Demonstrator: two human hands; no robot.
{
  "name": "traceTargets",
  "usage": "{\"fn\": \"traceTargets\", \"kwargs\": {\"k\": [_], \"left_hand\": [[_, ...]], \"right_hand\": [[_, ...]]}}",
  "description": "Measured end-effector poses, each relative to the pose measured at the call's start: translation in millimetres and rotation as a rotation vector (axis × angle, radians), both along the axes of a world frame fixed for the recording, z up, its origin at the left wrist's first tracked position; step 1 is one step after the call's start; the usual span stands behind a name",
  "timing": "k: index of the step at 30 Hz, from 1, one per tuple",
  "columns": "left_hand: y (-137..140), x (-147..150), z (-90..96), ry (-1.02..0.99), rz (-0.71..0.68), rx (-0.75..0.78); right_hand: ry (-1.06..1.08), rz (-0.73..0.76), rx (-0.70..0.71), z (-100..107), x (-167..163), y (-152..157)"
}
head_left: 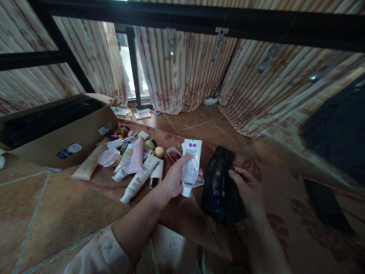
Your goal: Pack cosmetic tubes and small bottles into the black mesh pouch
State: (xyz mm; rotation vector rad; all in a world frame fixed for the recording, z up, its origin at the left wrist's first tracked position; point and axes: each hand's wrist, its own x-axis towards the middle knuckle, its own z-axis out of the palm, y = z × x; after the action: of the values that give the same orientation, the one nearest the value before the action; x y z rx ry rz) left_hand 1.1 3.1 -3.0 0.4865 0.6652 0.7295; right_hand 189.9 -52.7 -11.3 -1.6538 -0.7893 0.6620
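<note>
My left hand [177, 176] is closed around a white toothpaste tube [190, 167] with purple lettering, its cap pointing down toward me. To its right, my right hand [247, 186] pinches the edge of a black mesh pouch [218, 186]. Blue and pale items show dimly through the mesh; what they are I cannot make out. Left of my left hand lies a pile of cosmetics: a pink tube [137, 155], a white tube [139, 179], a round clear-lidded container [108, 157] and a beige tube [90, 161]. A small red-filled tray [173, 155] sits just behind my left hand.
A cardboard box [68, 139] with black material inside stands at left. Everything rests on a brown mat [182, 217] over floor tiles. A dark flat object [327, 205] lies at right. Pleated curtains [182, 72] and a black metal frame [176, 17] cross the back.
</note>
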Motion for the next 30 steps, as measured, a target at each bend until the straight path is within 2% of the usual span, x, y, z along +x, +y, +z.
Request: {"fn": "traceTargets", "kwargs": {"k": [14,20,30], "left_hand": [[3.1,-3.1,-1.8,-0.168,-0.056,0.029],[2.6,-5.7,-2.5,-0.224,-0.076,0.042],[-0.1,-8.1,3.4,-0.235,-0.126,0.066]], "right_hand": [[0.077,0.004,-0.02,-1.0,0.0,0.0],[0.001,-0.007,-0.027,-1.5,1.6,0.3],[0.086,-0.016,-0.031,-1.5,0.2,1.6]]}}
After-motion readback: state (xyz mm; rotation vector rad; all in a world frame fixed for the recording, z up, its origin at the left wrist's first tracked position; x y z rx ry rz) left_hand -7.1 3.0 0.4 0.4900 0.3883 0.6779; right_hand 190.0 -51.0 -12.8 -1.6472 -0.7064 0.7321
